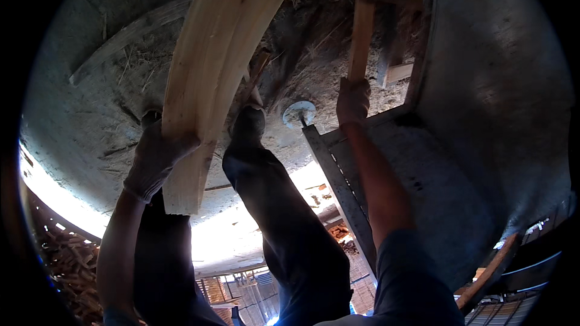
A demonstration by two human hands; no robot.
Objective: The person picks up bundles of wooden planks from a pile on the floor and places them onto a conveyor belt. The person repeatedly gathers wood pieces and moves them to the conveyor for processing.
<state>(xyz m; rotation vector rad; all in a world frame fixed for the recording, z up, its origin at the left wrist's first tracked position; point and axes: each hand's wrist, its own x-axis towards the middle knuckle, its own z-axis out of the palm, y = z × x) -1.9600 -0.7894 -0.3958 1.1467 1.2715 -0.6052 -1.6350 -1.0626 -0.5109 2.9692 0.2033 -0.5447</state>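
A long, wide pale wooden board (211,48) runs from the top edge down toward my left leg. My left hand (158,157), in a light work glove, is closed around the board near its lower end, with the thumb lying across its face. On the right, my right hand (353,101), also gloved, grips the lower end of a narrower wooden plank (362,36) that points away from me. The far ends of both pieces are out of view or in shadow.
A metal frame leg with a round foot plate (299,113) stands between my legs and my right arm. A large grey panel (495,84) rises at the right. Wood strips and debris lie on the dirty floor (78,115). A pile of wood pieces (66,259) is at lower left.
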